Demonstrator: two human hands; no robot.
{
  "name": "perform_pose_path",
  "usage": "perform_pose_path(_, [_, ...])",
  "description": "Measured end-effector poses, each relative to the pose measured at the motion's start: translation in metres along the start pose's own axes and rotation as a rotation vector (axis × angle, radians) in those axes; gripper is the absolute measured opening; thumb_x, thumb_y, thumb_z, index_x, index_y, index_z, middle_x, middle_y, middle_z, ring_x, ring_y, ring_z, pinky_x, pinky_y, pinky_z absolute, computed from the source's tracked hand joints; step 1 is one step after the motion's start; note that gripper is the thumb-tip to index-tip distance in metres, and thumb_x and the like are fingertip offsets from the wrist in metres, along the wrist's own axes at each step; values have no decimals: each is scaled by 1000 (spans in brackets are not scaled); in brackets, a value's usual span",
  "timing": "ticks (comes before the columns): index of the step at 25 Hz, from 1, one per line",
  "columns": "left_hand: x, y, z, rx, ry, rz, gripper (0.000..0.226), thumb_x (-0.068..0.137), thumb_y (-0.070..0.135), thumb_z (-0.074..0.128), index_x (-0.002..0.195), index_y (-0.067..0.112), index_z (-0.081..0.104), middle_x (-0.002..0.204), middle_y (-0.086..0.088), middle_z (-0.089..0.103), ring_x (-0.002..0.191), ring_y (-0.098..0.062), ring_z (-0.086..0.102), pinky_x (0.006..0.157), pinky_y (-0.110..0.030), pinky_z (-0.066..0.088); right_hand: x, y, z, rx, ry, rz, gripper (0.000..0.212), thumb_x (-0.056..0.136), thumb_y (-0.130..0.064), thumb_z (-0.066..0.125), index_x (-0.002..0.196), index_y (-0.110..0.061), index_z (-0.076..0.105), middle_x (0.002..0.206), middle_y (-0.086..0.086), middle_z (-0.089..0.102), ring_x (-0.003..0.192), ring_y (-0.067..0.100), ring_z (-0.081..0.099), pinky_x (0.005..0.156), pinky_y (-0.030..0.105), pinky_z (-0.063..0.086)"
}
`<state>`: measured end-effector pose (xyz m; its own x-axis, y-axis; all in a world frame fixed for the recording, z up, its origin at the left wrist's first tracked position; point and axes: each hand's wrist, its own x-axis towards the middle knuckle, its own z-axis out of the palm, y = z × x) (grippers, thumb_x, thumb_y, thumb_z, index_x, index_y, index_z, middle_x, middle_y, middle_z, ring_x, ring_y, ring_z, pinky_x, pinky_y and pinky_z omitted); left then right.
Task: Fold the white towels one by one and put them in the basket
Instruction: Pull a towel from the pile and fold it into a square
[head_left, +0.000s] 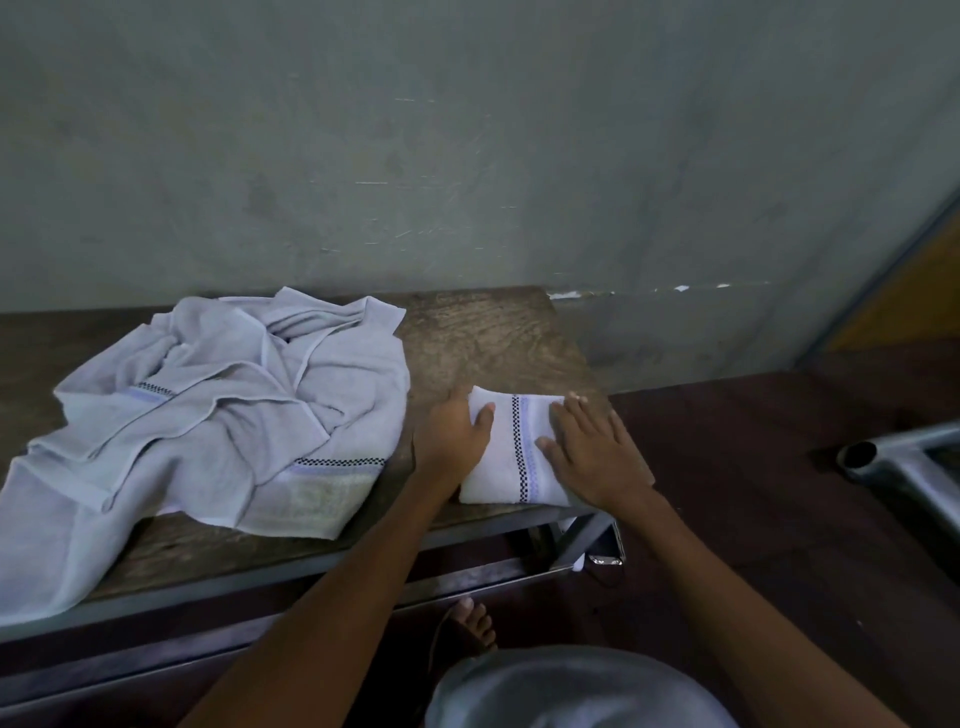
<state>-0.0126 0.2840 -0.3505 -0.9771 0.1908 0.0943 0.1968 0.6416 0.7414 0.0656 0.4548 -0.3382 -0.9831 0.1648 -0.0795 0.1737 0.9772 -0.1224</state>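
The folded towel (511, 457) lay at the right end of the table (493, 338), near its front edge, a checked stripe running across it. The right hand (595, 454) lay flat on its right side, fingers straight, pressing and gripping nothing. The left hand (453, 436) rested against its left edge, thumb on top, not clenched. To the left sat a rumpled pile of towels (218, 415).

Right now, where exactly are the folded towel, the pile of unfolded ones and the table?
Folded towel (498, 467): head view, white cloth just left of its checked stripe.
Pile (223, 415): head view, middle of the crumpled towels.
Table (483, 332): head view, bare wood behind the folded towel.
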Motion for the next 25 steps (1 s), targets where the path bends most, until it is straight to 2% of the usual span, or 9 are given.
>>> perform_pose_path(3, [23, -6, 7, -132, -27, -65, 30, 89, 30, 59, 114, 14, 59, 102, -11, 67, 97, -27, 62, 79, -30, 45, 7, 6, 15, 36, -55, 39, 83, 83, -67, 8, 151, -19, 4, 160, -1, -5, 147, 12, -6, 117, 44, -2])
perform_pose_path(6, [25, -10, 12, -126, 35, -71, 28, 86, 36, 61, 107, 17, 61, 89, -3, 67, 84, -20, 62, 71, -28, 45, 13, 7, 20, 106, -41, 69, 89, 79, -71, 10, 151, -19, 0, 160, -1, -8, 147, 13, -7, 117, 46, -3])
perform_pose_path(9, [13, -13, 6, -225, 61, -118, 25, 89, 37, 57, 103, 16, 60, 80, 3, 62, 80, -18, 60, 71, -31, 47, 12, 1, 7, -3, -73, 60, 78, 91, -60, 23, 150, -13, 4, 160, 4, -4, 147, 18, -9, 115, 48, -9])
perform_pose_path(12, [-16, -21, -14, -169, 50, -124, 24, 92, 27, 49, 85, 9, 62, 75, -5, 64, 75, -21, 58, 71, -33, 47, 7, -21, 1, 31, 102, -68, 66, 96, -49, 25, 149, -13, 14, 159, 8, 8, 147, 20, -3, 117, 47, -4])
perform_pose_path(14, [-38, -23, -29, -44, -75, -94, 32, 94, 27, 47, 79, 4, 63, 73, -7, 62, 66, -20, 54, 63, -29, 41, 11, -34, 6, 138, 24, -101, 64, 96, -54, 25, 150, -22, 11, 160, 6, 3, 147, 19, -3, 118, 45, -1])
perform_pose_path(15, [-46, -21, -35, -90, -181, -134, 32, 94, 28, 48, 80, 4, 64, 68, -6, 59, 58, -18, 50, 54, -27, 37, 15, -38, 11, 167, -42, -90, 64, 95, -57, 24, 150, -28, 9, 160, 5, 0, 147, 19, -5, 118, 45, -1])
perform_pose_path(18, [-56, -13, -49, -487, -491, -353, 19, 91, 29, 57, 92, 11, 62, 54, -1, 51, 35, -10, 37, 36, -19, 25, 25, -39, 19, 118, -91, -65, 62, 93, -62, 22, 148, -39, 6, 160, 4, -5, 147, 20, -9, 117, 48, -5])
perform_pose_path(21, [-58, -16, -50, -619, -645, -400, 22, 89, 22, 60, 112, 22, 58, 55, 2, 50, 39, -7, 42, 37, -17, 30, 31, -38, 22, 99, -86, -63, 60, 92, -64, 21, 146, -44, 7, 160, 2, -7, 146, 19, -11, 117, 48, -8])
perform_pose_path(25, [-60, -15, -50, -611, -786, -422, 27, 94, 19, 53, 120, 15, 48, 60, -1, 48, 48, -16, 62, 42, -21, 46, 43, -37, 21, 109, -90, -66, 59, 91, -65, 19, 146, -47, 7, 160, 1, -6, 146, 17, -12, 117, 48, -8])
